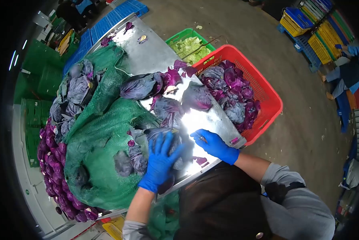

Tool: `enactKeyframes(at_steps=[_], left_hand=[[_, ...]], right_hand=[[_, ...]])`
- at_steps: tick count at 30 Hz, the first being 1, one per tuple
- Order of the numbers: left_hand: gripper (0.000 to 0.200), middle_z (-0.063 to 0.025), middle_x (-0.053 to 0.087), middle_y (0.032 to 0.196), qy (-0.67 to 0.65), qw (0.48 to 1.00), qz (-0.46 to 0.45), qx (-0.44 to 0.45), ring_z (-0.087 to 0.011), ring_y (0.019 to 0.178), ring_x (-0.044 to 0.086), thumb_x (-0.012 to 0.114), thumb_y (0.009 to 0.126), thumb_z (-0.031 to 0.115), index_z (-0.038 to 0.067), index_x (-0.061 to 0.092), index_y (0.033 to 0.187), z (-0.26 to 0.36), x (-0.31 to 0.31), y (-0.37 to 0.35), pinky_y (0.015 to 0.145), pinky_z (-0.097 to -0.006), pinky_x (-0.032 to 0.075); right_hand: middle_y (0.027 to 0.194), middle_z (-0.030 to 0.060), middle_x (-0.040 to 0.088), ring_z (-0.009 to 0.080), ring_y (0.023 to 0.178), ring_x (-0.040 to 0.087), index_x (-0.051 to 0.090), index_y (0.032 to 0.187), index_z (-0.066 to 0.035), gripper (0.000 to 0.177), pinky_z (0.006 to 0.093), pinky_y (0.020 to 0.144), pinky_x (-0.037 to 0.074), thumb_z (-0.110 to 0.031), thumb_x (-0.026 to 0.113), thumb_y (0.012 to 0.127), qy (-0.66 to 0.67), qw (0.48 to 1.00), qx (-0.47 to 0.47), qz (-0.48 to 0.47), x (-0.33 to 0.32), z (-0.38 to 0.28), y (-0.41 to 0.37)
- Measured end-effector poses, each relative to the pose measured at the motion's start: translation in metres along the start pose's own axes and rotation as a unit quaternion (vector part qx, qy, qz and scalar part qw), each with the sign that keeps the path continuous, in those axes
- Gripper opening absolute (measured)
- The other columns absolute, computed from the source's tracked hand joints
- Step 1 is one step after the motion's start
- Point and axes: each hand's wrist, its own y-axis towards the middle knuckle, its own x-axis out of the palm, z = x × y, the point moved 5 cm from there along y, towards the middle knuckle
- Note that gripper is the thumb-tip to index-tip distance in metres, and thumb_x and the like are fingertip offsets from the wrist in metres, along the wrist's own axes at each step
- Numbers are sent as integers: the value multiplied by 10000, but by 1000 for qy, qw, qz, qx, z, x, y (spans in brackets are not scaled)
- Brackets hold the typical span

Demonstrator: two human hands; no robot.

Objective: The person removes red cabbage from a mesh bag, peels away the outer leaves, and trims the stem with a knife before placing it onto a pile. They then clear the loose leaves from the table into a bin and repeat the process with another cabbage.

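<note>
My left hand (161, 160), in a blue glove, lies with fingers spread on dark outer leaves of a red cabbage (153, 134) at the near edge of the metal table. My right hand (215, 146), gloved too, is closed over the bare metal; a small shiny bit shows at its fingers, but what it is I cannot make out. Loose cabbage leaves (141, 87) lie beyond my hands. One purple-grey leaf (197, 96) is smeared by motion near the table's right edge. To the left, a green mesh sack (107, 148) spreads over the tabletop with dark leaves on it.
A red crate (263, 100) of purple leaves stands against the table's right side. Behind it is a green crate (187, 34) with pale green leaves. Peeled red cabbages (55, 176) are piled at left. At far right a person (347, 72) is near stacked yellow crates (321, 46).
</note>
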Motion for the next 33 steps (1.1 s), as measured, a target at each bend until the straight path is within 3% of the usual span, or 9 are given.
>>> enactKeyframes(at_steps=[2,4,6,9,11,14,18,21,33], left_hand=[[831,-257,229,1445,-209,946,125,-211,-440,1324,250,735,624,249,153,385,1372,-11,-21,-18,1058,-540,242],[988,-283,220,1433,-280,900,202,-266,-428,1331,241,781,580,296,51,288,1400,-10,14,-29,1069,-501,247],[1042,-225,253,1429,-433,773,263,-382,-375,1319,273,806,554,192,8,232,1405,-11,62,-35,1100,-413,238],[1085,-213,310,1385,-335,821,265,-378,-370,1286,313,832,534,218,-9,218,1399,-14,63,-24,1090,-401,262],[1076,-213,329,1371,-327,831,247,-376,-372,1275,324,832,527,222,-16,233,1389,-14,51,-18,1087,-409,266],[1100,-266,299,1367,-308,854,203,-366,-418,1272,321,828,557,329,-26,207,1392,-19,52,-18,1056,-437,306],[1087,-279,286,1371,-326,847,197,-371,-429,1274,314,822,565,314,-25,206,1394,-20,50,-14,1053,-439,306],[1050,-226,320,1362,-332,838,203,-383,-387,1267,321,805,543,150,-25,214,1394,-25,46,-8,1086,-405,262],[1020,-218,296,1383,-382,832,242,-321,-369,1304,281,770,521,55,-9,240,1390,-29,50,-11,1110,-391,226]], right_hand=[[963,118,623,236,883,608,589,1117,-62,338,332,788,494,-243,624,834,-59,998,0,28,3,-4,-1],[979,112,616,232,882,609,583,1112,-64,346,337,773,498,-257,628,828,-146,989,-16,-1,6,-15,-7],[994,105,609,228,880,611,577,1107,-66,355,342,759,502,-271,633,822,-234,971,-37,-37,12,-22,-10],[1038,97,581,223,847,614,555,1063,-63,362,341,694,512,-281,656,792,-325,941,-76,-57,16,-36,-13],[697,207,568,381,625,565,541,915,-38,170,418,581,453,-201,573,880,-142,987,78,-24,6,-43,-5],[697,216,569,398,659,579,535,919,-43,153,433,578,450,-187,565,877,-216,974,-53,-54,11,-52,-3],[715,226,580,411,689,588,525,920,-40,154,449,582,456,-188,539,879,-161,983,58,-70,19,-42,-2],[756,86,561,228,711,589,537,922,-84,171,361,599,485,-182,597,795,-396,911,-14,-114,31,-11,10],[891,219,634,396,862,612,542,1046,5,290,452,736,491,-183,495,830,-344,922,52,-171,33,4,40]])
